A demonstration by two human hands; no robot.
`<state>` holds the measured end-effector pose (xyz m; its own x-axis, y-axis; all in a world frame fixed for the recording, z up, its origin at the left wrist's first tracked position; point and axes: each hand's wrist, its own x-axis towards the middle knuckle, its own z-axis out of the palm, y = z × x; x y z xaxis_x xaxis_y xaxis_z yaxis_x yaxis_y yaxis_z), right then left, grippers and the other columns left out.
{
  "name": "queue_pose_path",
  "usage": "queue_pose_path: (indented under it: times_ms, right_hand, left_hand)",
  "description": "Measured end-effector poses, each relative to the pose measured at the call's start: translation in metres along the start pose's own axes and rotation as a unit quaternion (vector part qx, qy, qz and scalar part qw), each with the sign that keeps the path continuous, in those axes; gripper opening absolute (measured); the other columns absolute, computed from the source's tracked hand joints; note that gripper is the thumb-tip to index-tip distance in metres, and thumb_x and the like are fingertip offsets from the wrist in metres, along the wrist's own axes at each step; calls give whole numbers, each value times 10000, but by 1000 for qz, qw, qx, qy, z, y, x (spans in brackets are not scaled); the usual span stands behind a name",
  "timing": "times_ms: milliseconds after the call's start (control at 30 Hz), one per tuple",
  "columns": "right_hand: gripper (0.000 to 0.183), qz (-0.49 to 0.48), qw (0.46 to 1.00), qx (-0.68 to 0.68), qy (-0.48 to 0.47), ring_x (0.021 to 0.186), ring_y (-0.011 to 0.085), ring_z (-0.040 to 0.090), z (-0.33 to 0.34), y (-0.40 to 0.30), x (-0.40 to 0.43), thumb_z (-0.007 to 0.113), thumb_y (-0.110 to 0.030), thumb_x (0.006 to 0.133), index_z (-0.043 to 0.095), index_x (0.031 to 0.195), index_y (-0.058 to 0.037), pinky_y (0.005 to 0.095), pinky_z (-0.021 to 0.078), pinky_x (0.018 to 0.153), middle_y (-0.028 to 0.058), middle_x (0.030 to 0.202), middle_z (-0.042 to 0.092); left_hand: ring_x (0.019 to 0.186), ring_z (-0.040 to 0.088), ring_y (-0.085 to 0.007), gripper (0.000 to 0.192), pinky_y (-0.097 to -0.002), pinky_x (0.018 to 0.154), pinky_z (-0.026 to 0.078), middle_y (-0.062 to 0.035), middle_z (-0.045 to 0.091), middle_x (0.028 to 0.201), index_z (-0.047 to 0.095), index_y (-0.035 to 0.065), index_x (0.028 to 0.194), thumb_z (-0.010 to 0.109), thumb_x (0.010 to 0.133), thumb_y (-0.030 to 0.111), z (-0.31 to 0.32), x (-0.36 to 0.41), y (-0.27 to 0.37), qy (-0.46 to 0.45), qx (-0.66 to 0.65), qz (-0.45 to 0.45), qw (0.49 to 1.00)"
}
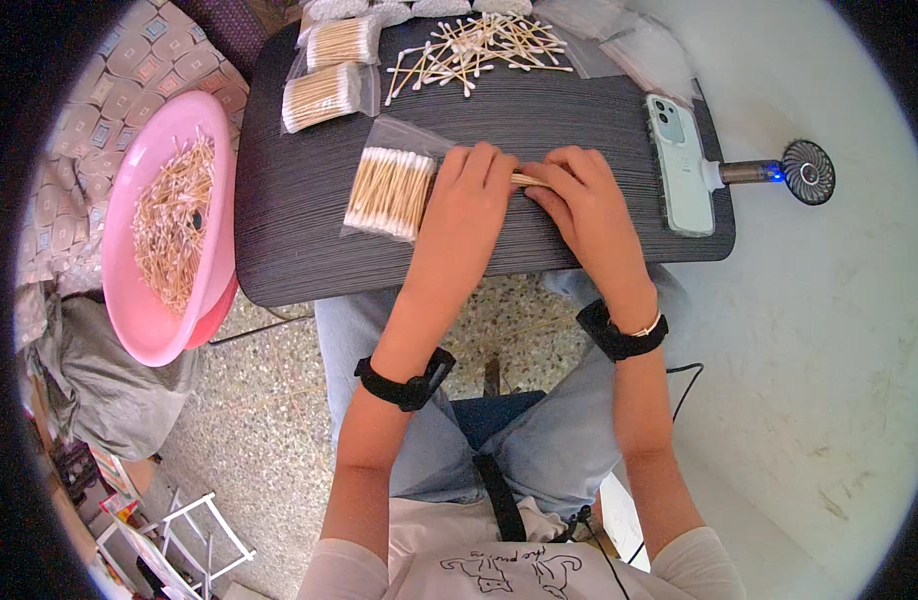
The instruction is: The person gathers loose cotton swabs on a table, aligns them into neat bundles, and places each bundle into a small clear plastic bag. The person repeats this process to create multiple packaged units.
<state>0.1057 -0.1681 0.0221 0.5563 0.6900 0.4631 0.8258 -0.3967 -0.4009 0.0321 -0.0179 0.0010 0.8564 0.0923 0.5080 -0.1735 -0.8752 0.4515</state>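
Between my two hands is a small bundle of cotton swabs (529, 180), its wooden sticks lying roughly crosswise. My left hand (470, 184) closes around one end of it, and the fingers of my right hand (579, 184) pinch the other end. The fingers cover most of the bundle, cotton tips included. Just left of my left hand, a clear plastic bag filled with cotton swabs (389, 191) lies on the dark ribbed table (309, 247). A loose heap of cotton swabs (481, 49) spreads along the far side of the table.
Filled swab bags (322, 97) are lined up at the far left. Flat clear bags (646, 49) lie at the far right. A phone (680, 165) with a small fan (808, 172) attached sits by the right edge. Left of the table stands a pink basin (129, 300) of swabs.
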Motion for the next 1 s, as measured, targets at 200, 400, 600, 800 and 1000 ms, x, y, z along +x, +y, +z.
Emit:
queue_pose_path:
  times_ms: [200, 400, 600, 800, 1000]
  right_hand:
    - [161, -6, 997, -75, -29, 891, 293, 524, 7, 3, -2, 661, -124, 852, 574, 962, -45, 405, 457, 800, 94, 937, 542]
    - [133, -13, 994, -107, -30, 903, 296, 514, 11, 1, -2, 596, -119, 893, 561, 1001, -49, 404, 428, 813, 102, 965, 535]
    - [112, 5, 999, -32, -38, 918, 328, 515, 9, 4, 1, 568, -87, 913, 562, 1013, -36, 430, 417, 825, 126, 967, 558]
    - [132, 34, 997, 24, -64, 911, 351, 519, 7, 9, -1, 568, -77, 912, 562, 1031, -22, 434, 415, 829, 145, 959, 572]
    - [171, 70, 980, 160, -94, 922, 322, 559, -3, 3, 1, 585, -140, 964, 598, 1088, -23, 400, 433, 840, 148, 973, 611]
  left_hand:
    - [1015, 525, -329, 234, -429, 887, 446, -125, 550, 1053, 554, 25, 1062, 630, 843, 50, 1, 0, 4, -32, 37, 3, 999]
    - [998, 516, -334, 228, -431, 870, 436, -129, 532, 1045, 547, 28, 1071, 620, 857, 57, 3, 0, 2, -26, 21, 6, 999]
    - [992, 524, -349, 228, -445, 870, 435, -145, 537, 1036, 552, 38, 1085, 617, 867, 46, 7, -2, 0, -22, -11, -5, 1000]
    - [994, 566, -398, 240, -465, 856, 460, -169, 569, 1050, 549, 17, 1146, 607, 921, 75, -2, -1, 7, -3, -166, -34, 986]
    - [886, 617, -353, 178, -417, 760, 500, -142, 613, 965, 609, 14, 1071, 638, 945, 136, -8, -1, 5, 7, -219, -66, 974]
